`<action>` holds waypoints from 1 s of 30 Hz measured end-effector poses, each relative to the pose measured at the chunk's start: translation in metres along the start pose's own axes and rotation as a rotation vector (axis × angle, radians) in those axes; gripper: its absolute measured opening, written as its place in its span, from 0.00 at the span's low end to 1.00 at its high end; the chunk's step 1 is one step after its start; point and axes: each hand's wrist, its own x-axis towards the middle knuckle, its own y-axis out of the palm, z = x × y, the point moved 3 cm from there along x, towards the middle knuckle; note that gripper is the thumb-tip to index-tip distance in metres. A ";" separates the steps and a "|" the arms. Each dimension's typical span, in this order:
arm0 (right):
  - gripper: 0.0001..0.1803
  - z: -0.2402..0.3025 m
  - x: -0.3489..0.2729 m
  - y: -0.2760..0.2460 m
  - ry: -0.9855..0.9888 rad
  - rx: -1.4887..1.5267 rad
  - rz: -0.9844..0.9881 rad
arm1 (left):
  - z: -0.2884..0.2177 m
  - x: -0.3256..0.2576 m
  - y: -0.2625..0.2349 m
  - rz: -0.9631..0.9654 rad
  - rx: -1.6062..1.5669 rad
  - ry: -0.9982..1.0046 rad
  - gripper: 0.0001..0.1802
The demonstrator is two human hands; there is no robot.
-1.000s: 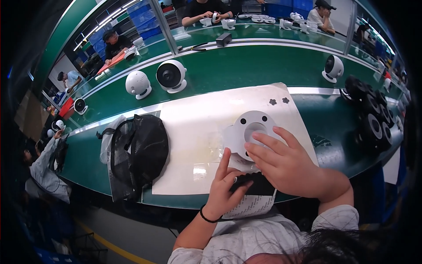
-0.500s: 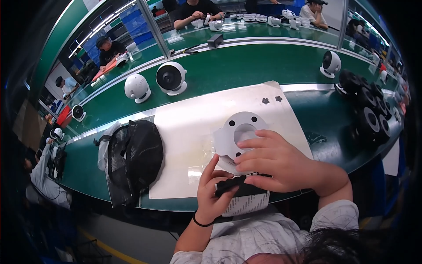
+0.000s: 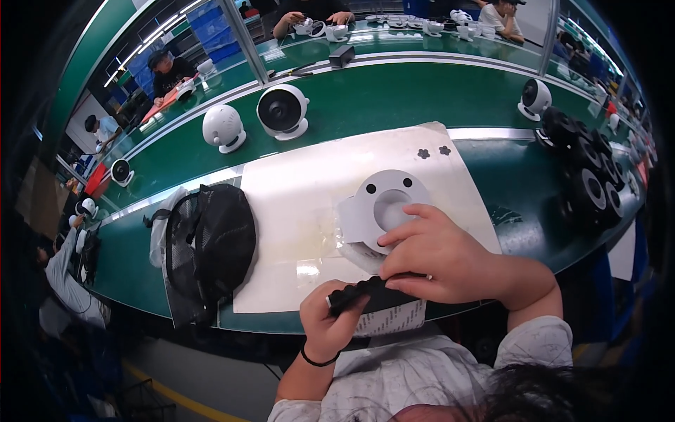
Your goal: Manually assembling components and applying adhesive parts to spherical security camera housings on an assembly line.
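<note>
The left hand (image 3: 325, 318) curls around a black strip (image 3: 350, 295) that the right hand (image 3: 444, 254) pinches, a white base (image 3: 361, 195) beyond them

A white plastic device with a round, flat base (image 3: 363, 219) lies with that base turned up, on a pale flat sheet (image 3: 295, 211). Small black round dots (image 3: 370, 188) show on the base near 11, 1 and between 6 and 7 o'clock, around a shallow round recess (image 3: 388, 213); the right hand (image 3: 443, 257) covers its 4 o'clock side. Toward 7 o'clock, a black strip with a scalloped edge (image 3: 349, 294) sits tilted in the left hand (image 3: 325, 316).
</note>
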 end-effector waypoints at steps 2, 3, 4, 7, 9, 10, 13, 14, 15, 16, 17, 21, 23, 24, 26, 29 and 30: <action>0.07 0.000 0.000 0.000 0.003 -0.004 -0.026 | 0.000 0.004 0.003 0.063 0.029 0.061 0.09; 0.07 0.000 0.001 -0.001 0.007 -0.009 -0.053 | -0.001 0.004 0.003 0.062 0.030 0.061 0.09; 0.07 -0.001 0.001 0.000 0.004 -0.006 -0.053 | -0.002 0.004 0.003 0.068 0.053 0.073 0.09; 0.07 0.000 0.001 -0.001 -0.056 -0.023 -0.086 | -0.002 0.003 0.004 0.073 0.077 0.104 0.10; 0.08 0.002 0.001 -0.001 -0.058 -0.022 -0.097 | -0.004 0.003 0.004 0.073 0.074 0.123 0.11; 0.08 0.001 0.000 -0.001 -0.059 -0.024 -0.097 | -0.006 0.003 0.005 0.088 0.104 0.136 0.11; 0.06 0.004 -0.004 0.000 -0.100 -0.069 -0.106 | -0.006 0.002 0.009 0.111 0.130 0.160 0.12; 0.06 0.007 -0.007 0.001 -0.132 -0.115 -0.099 | -0.006 0.002 0.010 0.118 0.127 0.168 0.12; 0.05 0.010 -0.015 0.002 -0.186 -0.158 -0.053 | -0.006 0.001 0.009 0.123 0.125 0.170 0.12; 0.05 0.010 -0.021 0.001 -0.183 -0.159 -0.057 | -0.003 0.000 0.009 0.154 0.149 0.158 0.13; 0.05 0.009 -0.027 -0.001 -0.137 -0.180 -0.089 | -0.002 0.000 0.010 0.186 0.174 0.146 0.13; 0.04 -0.026 -0.033 -0.018 0.246 -0.017 -0.346 | -0.007 0.002 0.017 0.213 0.164 0.236 0.15; 0.03 -0.038 -0.032 -0.020 0.318 0.051 -0.352 | -0.008 0.009 0.022 0.128 0.169 0.356 0.16; 0.03 -0.043 -0.032 -0.018 0.340 0.098 -0.341 | -0.007 0.011 0.024 0.133 0.163 0.359 0.16; 0.03 -0.043 -0.030 -0.016 0.359 0.152 -0.325 | -0.006 0.013 0.023 0.130 0.197 0.360 0.17; 0.03 -0.037 -0.028 -0.010 0.352 0.162 -0.208 | 0.006 0.017 0.021 0.205 0.150 0.209 0.17; 0.03 -0.034 -0.029 -0.011 0.339 0.058 -0.210 | 0.010 0.019 0.018 0.252 0.289 0.303 0.17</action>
